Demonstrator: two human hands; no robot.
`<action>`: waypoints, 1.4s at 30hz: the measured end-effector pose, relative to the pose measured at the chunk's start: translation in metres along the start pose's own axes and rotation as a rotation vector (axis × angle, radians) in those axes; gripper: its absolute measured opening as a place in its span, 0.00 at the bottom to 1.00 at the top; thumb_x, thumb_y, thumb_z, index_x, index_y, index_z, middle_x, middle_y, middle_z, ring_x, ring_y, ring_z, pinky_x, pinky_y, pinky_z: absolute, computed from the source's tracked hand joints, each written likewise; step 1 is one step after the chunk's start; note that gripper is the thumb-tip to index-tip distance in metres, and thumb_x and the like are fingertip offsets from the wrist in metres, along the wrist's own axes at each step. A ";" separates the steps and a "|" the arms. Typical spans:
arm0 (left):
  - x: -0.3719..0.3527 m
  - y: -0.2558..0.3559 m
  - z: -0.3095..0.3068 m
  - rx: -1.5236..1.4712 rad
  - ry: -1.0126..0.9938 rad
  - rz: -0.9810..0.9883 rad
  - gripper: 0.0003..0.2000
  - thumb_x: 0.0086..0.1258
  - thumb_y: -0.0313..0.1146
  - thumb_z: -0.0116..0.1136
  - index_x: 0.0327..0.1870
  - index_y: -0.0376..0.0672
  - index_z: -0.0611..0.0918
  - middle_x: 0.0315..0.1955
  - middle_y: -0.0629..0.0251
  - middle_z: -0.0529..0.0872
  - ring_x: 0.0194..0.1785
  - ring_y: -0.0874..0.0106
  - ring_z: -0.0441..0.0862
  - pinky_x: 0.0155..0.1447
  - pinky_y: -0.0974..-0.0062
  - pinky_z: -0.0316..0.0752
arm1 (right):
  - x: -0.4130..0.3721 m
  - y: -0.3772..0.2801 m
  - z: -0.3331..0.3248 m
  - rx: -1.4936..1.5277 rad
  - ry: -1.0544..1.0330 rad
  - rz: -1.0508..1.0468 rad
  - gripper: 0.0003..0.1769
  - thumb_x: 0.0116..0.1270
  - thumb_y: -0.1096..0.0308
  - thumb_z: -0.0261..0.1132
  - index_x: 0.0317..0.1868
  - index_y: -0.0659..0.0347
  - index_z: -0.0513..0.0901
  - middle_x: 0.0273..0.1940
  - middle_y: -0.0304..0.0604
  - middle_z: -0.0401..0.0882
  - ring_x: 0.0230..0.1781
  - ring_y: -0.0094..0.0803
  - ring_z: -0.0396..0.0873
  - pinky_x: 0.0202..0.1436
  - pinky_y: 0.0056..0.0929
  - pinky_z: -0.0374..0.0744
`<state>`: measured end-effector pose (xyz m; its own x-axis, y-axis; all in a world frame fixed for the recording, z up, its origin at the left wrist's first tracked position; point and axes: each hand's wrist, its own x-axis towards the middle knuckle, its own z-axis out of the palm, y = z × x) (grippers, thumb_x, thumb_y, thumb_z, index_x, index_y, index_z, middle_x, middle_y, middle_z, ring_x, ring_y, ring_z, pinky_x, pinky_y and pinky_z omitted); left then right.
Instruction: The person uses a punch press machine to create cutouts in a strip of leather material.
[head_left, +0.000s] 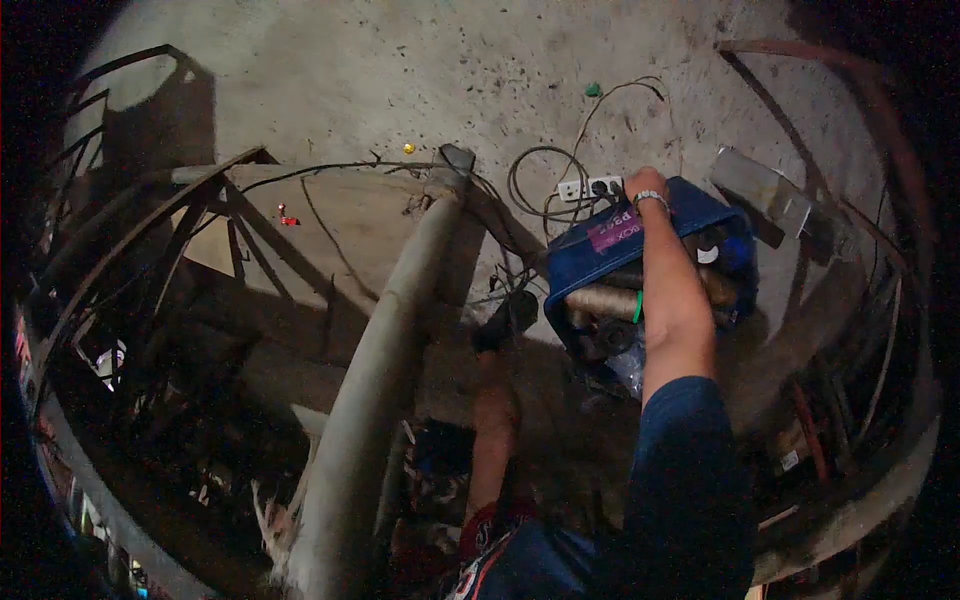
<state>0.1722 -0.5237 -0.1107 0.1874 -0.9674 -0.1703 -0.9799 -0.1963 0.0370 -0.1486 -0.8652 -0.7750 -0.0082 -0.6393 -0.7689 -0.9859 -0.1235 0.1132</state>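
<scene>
My right hand is closed over the far rim of a blue plastic crate, its fingers partly hidden. A bracelet circles the wrist, and my forearm reaches across the crate. Inside the crate lie a spool of pale thread, a dark round part and clear plastic wrapping. Just left of the hand, a white power strip with a dark plug in it rests against the crate's far side. My left hand cannot be seen.
A thick grey pole slants up from the bottom. Black cables loop over the concrete floor. My shod foot is left of the crate. A metallic box lies to the right. Metal frames stand at the left.
</scene>
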 end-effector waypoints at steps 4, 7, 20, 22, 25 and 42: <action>0.030 0.031 -0.026 -0.120 -0.269 -0.427 0.40 0.70 0.72 0.38 0.57 0.40 0.82 0.58 0.53 0.79 0.65 0.52 0.70 0.70 0.40 0.59 | -0.022 0.000 -0.027 0.097 0.185 -0.033 0.25 0.62 0.51 0.62 0.53 0.59 0.84 0.56 0.57 0.82 0.58 0.55 0.79 0.60 0.48 0.78; 0.022 0.027 -0.011 -0.196 -0.084 -0.408 0.31 0.56 0.69 0.57 0.43 0.48 0.86 0.45 0.57 0.83 0.54 0.52 0.73 0.63 0.48 0.61 | -0.004 0.009 -0.017 0.072 0.135 -0.277 0.28 0.67 0.46 0.60 0.56 0.59 0.83 0.53 0.60 0.82 0.56 0.55 0.80 0.58 0.47 0.78; 0.014 0.037 -0.011 -0.318 0.260 -0.389 0.24 0.63 0.57 0.62 0.46 0.44 0.82 0.51 0.60 0.79 0.64 0.59 0.71 0.74 0.56 0.53 | -0.107 -0.065 0.000 0.309 0.347 -0.322 0.13 0.62 0.63 0.65 0.39 0.66 0.85 0.35 0.57 0.84 0.40 0.54 0.82 0.43 0.51 0.78; 0.009 0.038 -0.013 -0.332 0.294 -0.380 0.24 0.64 0.57 0.61 0.45 0.43 0.81 0.49 0.59 0.79 0.64 0.59 0.70 0.75 0.56 0.52 | -0.112 -0.062 0.026 0.474 0.372 -0.454 0.14 0.61 0.62 0.65 0.37 0.67 0.85 0.34 0.61 0.83 0.39 0.56 0.81 0.41 0.51 0.77; 0.003 0.037 -0.017 -0.329 0.376 -0.361 0.23 0.66 0.56 0.59 0.43 0.42 0.80 0.47 0.58 0.78 0.63 0.58 0.70 0.75 0.55 0.52 | -0.180 -0.078 0.017 0.316 0.346 -0.387 0.16 0.62 0.60 0.64 0.36 0.68 0.86 0.32 0.59 0.83 0.34 0.54 0.81 0.42 0.49 0.78; -0.017 0.030 -0.016 -0.631 0.466 -0.329 0.25 0.70 0.56 0.52 0.48 0.42 0.85 0.50 0.55 0.83 0.65 0.58 0.71 0.77 0.56 0.50 | -0.479 -0.062 0.001 0.189 0.205 -0.438 0.18 0.65 0.55 0.64 0.38 0.65 0.87 0.31 0.54 0.85 0.31 0.50 0.83 0.41 0.44 0.82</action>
<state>0.1402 -0.5155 -0.0914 0.6011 -0.7851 0.1490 -0.6742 -0.3981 0.6220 -0.0834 -0.5506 -0.4145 0.4260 -0.6964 -0.5776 -0.9028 -0.2858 -0.3213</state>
